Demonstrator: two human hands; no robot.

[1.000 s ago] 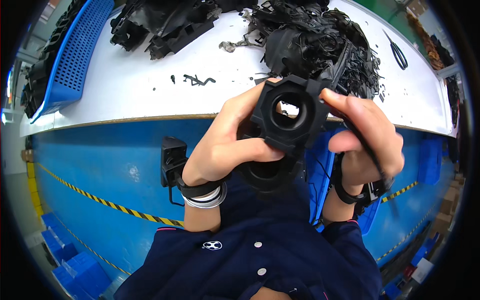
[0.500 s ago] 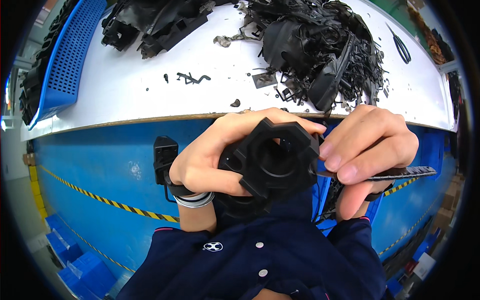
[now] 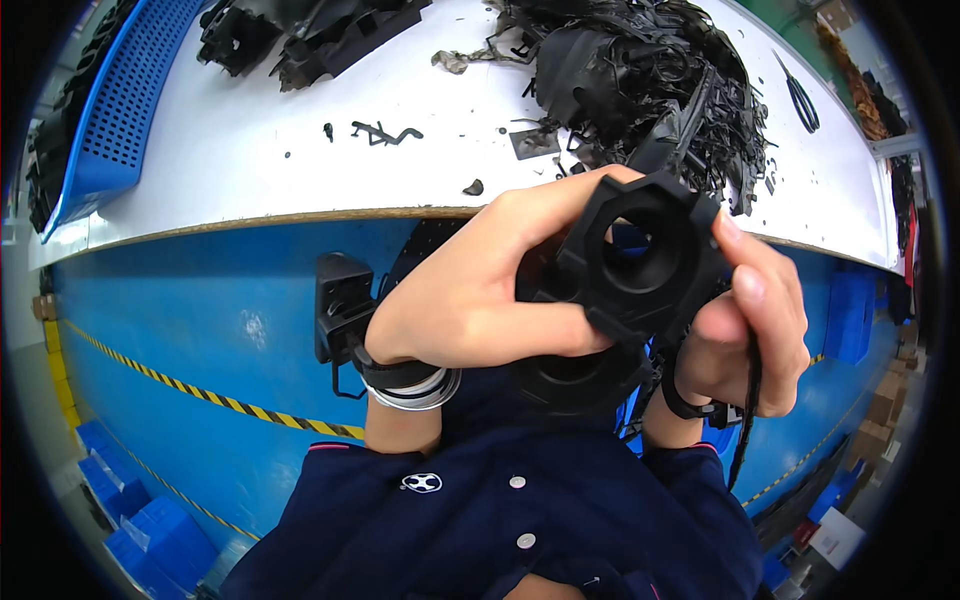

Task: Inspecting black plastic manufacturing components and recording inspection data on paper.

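Note:
My left hand (image 3: 480, 300) is closed around a black moulded plastic part (image 3: 577, 270) with round openings and an angular rim. It holds the part in front of my chest, below the table edge. My right hand (image 3: 755, 330) is curled at the part's right side, its index fingertip touching the rim. A thin, dark, flat blade-like tool (image 3: 746, 425) sits in the right fingers and hangs downward. Its upper end is hidden by the hand, so I cannot tell its exact kind.
The white table (image 3: 400, 180) bears a heap of black plastic scraps (image 3: 640, 80), black moulded parts (image 3: 340, 40) and small loose bits. Scissors (image 3: 798, 95) lie at the far right. A blue perforated basket (image 3: 115, 120) of black parts stands at the left.
The black part has moved up and right in my left hand. My right hand has turned, so the tool swung from lying sideways to hanging down, and a fingertip now touches the rim.

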